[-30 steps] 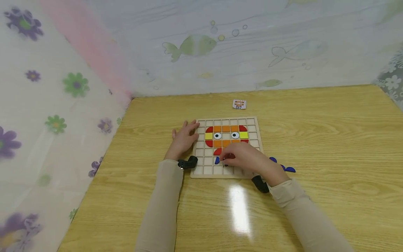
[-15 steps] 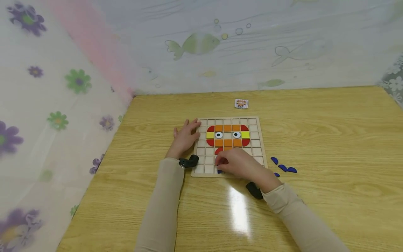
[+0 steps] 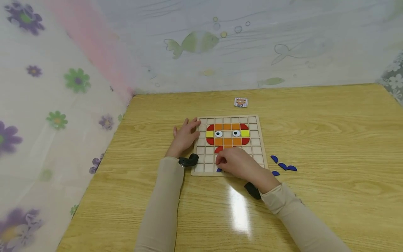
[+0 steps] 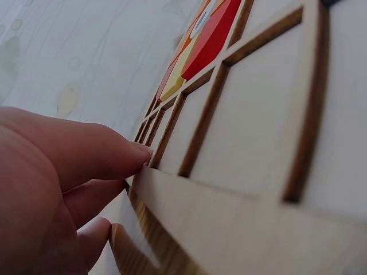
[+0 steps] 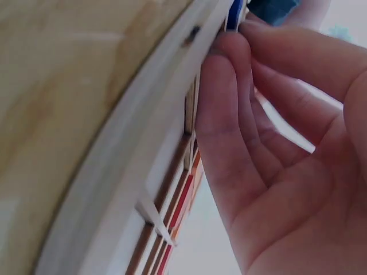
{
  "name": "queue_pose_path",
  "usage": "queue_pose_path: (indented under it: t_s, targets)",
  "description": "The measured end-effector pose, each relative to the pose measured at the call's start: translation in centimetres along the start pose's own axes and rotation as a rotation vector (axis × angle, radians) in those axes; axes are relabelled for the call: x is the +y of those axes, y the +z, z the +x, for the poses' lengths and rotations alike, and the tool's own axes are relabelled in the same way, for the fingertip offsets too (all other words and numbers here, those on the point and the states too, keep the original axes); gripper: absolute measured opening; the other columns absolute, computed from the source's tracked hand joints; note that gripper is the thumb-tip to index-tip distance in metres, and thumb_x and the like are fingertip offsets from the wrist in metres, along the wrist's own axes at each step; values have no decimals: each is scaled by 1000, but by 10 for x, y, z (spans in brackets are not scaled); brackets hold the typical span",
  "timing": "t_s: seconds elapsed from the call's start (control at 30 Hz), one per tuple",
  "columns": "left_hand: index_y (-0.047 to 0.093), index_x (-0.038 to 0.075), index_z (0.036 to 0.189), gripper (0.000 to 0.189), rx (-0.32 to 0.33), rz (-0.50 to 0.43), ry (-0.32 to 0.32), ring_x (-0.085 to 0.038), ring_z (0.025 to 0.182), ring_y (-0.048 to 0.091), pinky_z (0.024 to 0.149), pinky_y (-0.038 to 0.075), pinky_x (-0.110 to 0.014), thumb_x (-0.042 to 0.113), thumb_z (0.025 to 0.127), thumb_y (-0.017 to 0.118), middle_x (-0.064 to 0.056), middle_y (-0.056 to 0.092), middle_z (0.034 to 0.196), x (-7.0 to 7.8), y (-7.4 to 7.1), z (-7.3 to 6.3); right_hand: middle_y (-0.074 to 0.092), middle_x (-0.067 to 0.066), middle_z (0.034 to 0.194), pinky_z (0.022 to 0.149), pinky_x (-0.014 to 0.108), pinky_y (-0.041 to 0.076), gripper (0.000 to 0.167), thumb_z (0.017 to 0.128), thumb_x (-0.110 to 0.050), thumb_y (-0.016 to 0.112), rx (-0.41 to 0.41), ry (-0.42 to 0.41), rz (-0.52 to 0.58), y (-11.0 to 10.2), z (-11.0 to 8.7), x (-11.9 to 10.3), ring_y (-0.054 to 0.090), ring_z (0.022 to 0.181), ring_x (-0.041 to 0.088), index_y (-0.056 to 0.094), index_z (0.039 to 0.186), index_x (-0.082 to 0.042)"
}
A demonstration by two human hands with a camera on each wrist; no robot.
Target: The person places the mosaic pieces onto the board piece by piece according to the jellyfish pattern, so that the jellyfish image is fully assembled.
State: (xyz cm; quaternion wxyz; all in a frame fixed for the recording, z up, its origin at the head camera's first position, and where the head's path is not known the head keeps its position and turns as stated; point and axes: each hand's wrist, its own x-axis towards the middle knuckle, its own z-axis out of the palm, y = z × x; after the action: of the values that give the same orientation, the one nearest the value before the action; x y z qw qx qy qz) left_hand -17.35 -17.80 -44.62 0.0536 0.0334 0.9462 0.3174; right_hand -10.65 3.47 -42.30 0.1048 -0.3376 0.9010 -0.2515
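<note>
A wooden grid board [image 3: 200, 168] lies on the table with coloured pieces set in its cells. My left hand [image 3: 183, 138] rests at its left edge, fingers extended; in the left wrist view the fingertips [image 4: 137, 157] touch the frame. Low on the board, my right hand [image 3: 237, 164] pinches a small blue piece [image 3: 219, 170] at a cell near the front edge. Only part of that blue piece [image 5: 233, 14] shows past the fingertips in the right wrist view. A red corner piece [image 3: 218, 149] sits just above the right hand, which hides the cells beneath it.
Several blue half-round pieces [image 3: 282, 166] lie on the table right of the board. A small printed card [image 3: 241, 102] lies behind it. Orange pieces [image 3: 227, 126], yellow pieces [image 3: 245, 133] and two eye pieces [image 3: 218, 133] form a pattern. A patterned wall covering [image 3: 201, 63] borders the table.
My right hand has moved slightly toward the board's front edge, and the blue piece at its fingertips now shows lower on the board. The left hand has stayed at the left edge.
</note>
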Motion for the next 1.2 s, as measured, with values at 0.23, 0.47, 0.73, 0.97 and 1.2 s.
queue_pose_path:
  t_s: [0.23, 0.47, 0.73, 0.97, 1.2]
  targets:
    - [42, 22, 135, 44, -2, -6, 29, -16, 135, 6, 100, -12, -51, 26, 91, 47, 10, 25, 144, 1, -2, -2, 58, -12, 71, 61, 23, 41, 7, 77, -10, 65, -23, -39, 56, -4, -2, -1, 49, 64, 6, 68, 80, -16]
    - [43, 21, 134, 44, -2, -11, 46, -16, 135, 7, 100, -12, -53, 25, 91, 47, 8, 25, 144, 0, -2, -3, 58, -9, 77, 63, 23, 41, 10, 78, -10, 64, -43, -95, 25, -4, -5, -2, 48, 70, 8, 68, 79, -19]
    - [42, 22, 135, 44, -1, -11, 34, -15, 135, 6, 100, -12, -52, 25, 91, 47, 10, 25, 144, 1, -1, -2, 54, -10, 78, 63, 24, 39, 14, 80, -8, 60, -40, -67, -2, -3, -5, -3, 46, 69, 8, 67, 79, -19]
    - [42, 22, 135, 44, 5, -5, 39, -16, 135, 7, 100, -12, -53, 25, 91, 47, 10, 25, 144, 1, -1, -2, 53, -7, 80, 62, 23, 40, 9, 81, -12, 62, -63, -79, -2, -4, -7, -4, 45, 70, 8, 67, 82, -20]
    - [42, 22, 135, 44, 2, -1, 34, -16, 135, 6, 100, -12, -53, 25, 92, 47, 9, 25, 145, 1, -1, -2, 51, -7, 81, 63, 23, 40, 11, 81, -11, 62, -52, -82, -7, -4, -8, -5, 44, 71, 9, 68, 83, -20]
